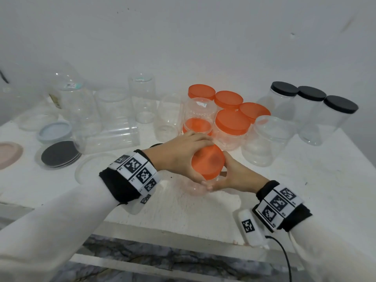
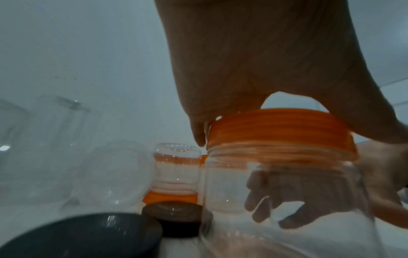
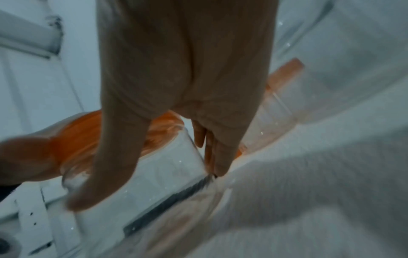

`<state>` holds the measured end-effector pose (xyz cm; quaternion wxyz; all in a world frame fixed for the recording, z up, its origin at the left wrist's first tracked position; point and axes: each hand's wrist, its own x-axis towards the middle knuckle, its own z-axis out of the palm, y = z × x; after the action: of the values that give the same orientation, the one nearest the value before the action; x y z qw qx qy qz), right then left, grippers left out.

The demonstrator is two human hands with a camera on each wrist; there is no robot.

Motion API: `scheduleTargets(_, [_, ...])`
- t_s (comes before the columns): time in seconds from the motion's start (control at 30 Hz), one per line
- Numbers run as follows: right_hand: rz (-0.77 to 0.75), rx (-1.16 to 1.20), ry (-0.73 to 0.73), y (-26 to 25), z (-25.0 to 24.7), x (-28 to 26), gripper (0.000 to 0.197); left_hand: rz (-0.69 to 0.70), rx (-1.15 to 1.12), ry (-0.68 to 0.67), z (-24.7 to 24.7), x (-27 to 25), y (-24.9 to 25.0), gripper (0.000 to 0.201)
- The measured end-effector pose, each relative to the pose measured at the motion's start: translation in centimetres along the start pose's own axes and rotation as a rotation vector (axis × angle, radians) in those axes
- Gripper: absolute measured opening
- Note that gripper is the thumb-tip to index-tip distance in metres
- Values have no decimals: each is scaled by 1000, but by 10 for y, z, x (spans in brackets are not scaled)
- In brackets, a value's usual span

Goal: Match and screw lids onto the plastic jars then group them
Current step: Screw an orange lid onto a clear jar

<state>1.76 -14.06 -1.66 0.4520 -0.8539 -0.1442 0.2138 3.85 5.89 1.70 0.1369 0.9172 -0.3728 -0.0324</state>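
Note:
A small clear plastic jar [image 1: 195,188] is held just above the white table's [image 1: 305,190] front middle, tilted toward me, with an orange lid [image 1: 208,162] on its mouth. My left hand [image 1: 183,157] grips the orange lid from the left, fingers curled over its rim. My right hand [image 1: 234,176] grips the jar body from the right, just under the lid. In the left wrist view the orange lid [image 2: 280,129] sits on the threaded neck of the jar [image 2: 229,185]. The right wrist view is blurred, with my right hand [image 3: 176,104] round the jar [image 3: 159,174].
Behind stand several orange-lidded jars [image 1: 232,123] and three black-lidded jars [image 1: 305,106] at the back right. An open jar [image 1: 266,139] is close on the right. Open clear jars [image 1: 114,119] fill the left back. Loose black [image 1: 60,153], blue-grey [image 1: 55,131] and pink [image 1: 9,153] lids lie left.

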Motion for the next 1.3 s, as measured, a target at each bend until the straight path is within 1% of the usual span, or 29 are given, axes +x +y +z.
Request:
scheduleTargets(0.07, [-11, -73, -31, -2, -7, -3, 107, -42, -171, 51, 4, -10, -3, 125])
scheduleTargets(0.13, [-35, -159, 15, -9, -19, -8, 115, -116, -393, 109, 12, -22, -9, 136])
scheduleTargets(0.2, [-71, -214, 71, -24, -29, -12, 115, -186, -614, 112, 21, -31, -17, 137])
scheduleTargets(0.23, [-97, -249, 72, -34, -31, -13, 112, -196, -697, 91, 26, -35, -20, 137])
scheduleTargets(0.3, [-151, -379, 37, -51, -30, -10, 106, -202, -808, 46, 35, -35, -24, 134])
scheduleTargets(0.37, [-192, -549, -12, -65, -23, -3, 105, -210, -868, 35, 39, -32, -27, 127])
scheduleTargets(0.43, [-207, -728, -55, -72, -14, 5, 108, -214, -897, 32, 40, -28, -29, 119])
scheduleTargets(0.5, [-187, -857, -78, -78, -9, 13, 107, -213, -938, 3, 40, -26, -30, 103])
scheduleTargets(0.57, [-165, -892, -114, -83, -9, 17, 104, -215, -974, -25, 38, -24, -32, 92])
scheduleTargets(0.63, [-180, -891, -185, -88, -11, 21, 102, -232, -988, -40, 38, -23, -34, 86])
scheduleTargets(0.73, [-204, -889, -294, -94, -11, 23, 99, -244, -1003, -62, 39, -21, -36, 83])
scheduleTargets(0.8, [-195, -904, -315, -97, -11, 24, 99, -260, -1012, -63, 40, -22, -35, 85])
scheduleTargets(0.87, [-152, -949, -291, -99, -10, 24, 97, -272, -1007, -50, 40, -22, -35, 90])
scheduleTargets(0.9, [-111, -991, -248, -100, -8, 23, 96, -273, -1002, -42, 39, -23, -34, 92])
scheduleTargets(1.0, [-19, -1183, -38, -102, 1, 19, 98, -258, -997, -31, 39, -24, -32, 88])
scheduleTargets(1.03, [-13, -1214, -8, -100, 3, 18, 102, -257, -993, -33, 39, -24, -33, 87])
scheduleTargets(1.07, [-23, -1209, -25, -99, 3, 17, 104, -260, -986, -31, 39, -23, -33, 88])
scheduleTargets(1.1, [-45, -1164, -89, -98, 0, 17, 104, -260, -979, -28, 39, -23, -33, 89])
scheduleTargets(1.2, [-116, -951, -348, -102, -10, 17, 96, -258, -969, -30, 39, -23, -34, 89])
scheduleTargets(1.23, [-118, -936, -370, -102, -10, 18, 92, -254, -966, -29, 40, -22, -34, 87])
scheduleTargets(1.27, [-107, -949, -333, -101, -8, 18, 85, -254, -962, -27, 40, -22, -34, 84])
scheduleTargets(1.3, [-92, -992, -254, -100, -3, 17, 80, -258, -960, -26, 41, -23, -35, 82])
